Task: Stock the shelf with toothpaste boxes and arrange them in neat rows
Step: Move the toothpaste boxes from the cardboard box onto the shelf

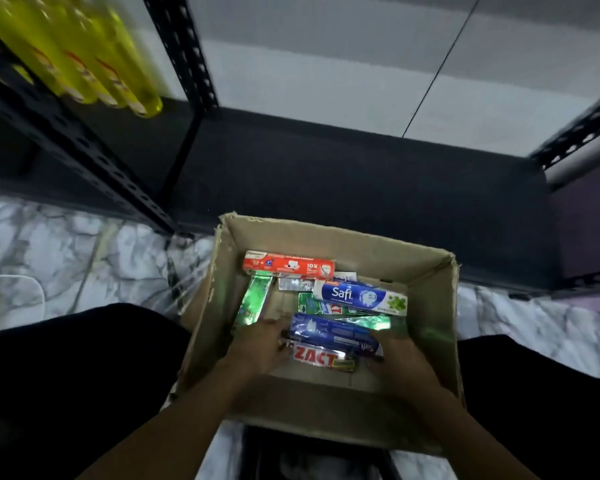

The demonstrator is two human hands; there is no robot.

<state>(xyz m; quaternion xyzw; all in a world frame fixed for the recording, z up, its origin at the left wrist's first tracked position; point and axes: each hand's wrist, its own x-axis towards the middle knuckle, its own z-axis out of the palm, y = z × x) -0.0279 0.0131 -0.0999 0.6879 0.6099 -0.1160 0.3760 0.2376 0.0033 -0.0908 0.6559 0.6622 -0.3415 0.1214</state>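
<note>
While blue Safi box [333, 336] lies between them, left hand [260, 344] grips its end; right hand [400, 355] unclear.

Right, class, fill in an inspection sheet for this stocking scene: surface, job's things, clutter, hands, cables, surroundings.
Surface: dark shelf board, nothing stocked on it.
Job's things: cardboard carton holds jumbled red box, Safi box, blue box, ZACT box, green box.
Clutter: nothing seen.
Hands: left hand and right hand inside the carton, at the blue box's ends; grip unclear.
Cables: thin dark line on wall; cable or seam unclear.
Surroundings: yellow bottles on neighbouring rack, marble-patterned floor.
</note>
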